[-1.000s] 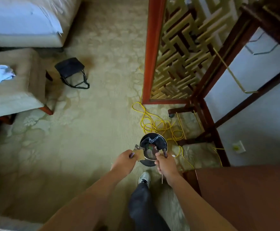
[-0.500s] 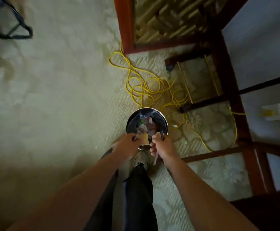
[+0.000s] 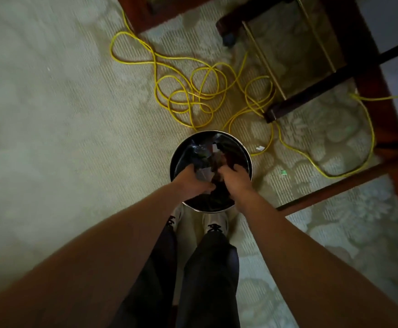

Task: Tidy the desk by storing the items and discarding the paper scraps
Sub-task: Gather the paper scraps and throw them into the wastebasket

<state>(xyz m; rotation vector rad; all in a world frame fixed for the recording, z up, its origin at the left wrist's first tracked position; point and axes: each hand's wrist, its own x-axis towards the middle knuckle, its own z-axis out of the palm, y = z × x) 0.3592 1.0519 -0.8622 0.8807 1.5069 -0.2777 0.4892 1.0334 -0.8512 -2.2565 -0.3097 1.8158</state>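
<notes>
A round metal waste bin [image 3: 247, 151] with a black liner stands on the carpet just in front of my feet. Paper scraps [image 3: 214, 147] lie inside it. Both my hands are lowered into the bin's mouth, close together. My left hand [image 3: 189, 182] curls its fingers around a grey paper scrap [image 3: 204, 174]. My right hand [image 3: 236, 177] is closed on darker scraps, mostly hidden under its fingers. A white scrap [image 3: 260, 147] and a green scrap [image 3: 283, 172] lie on the carpet to the right of the bin.
A tangled yellow cable [image 3: 193, 91] lies on the carpet right behind the bin and trails to the right. Dark red wooden furniture legs and rails [image 3: 382, 91] stand at the right and top. My white shoes [image 3: 214, 223] touch the bin's near side.
My head has tilted down and closer to the bin. Both hands have dropped from the near rim into the bin's mouth, and the tan card is out of sight.
</notes>
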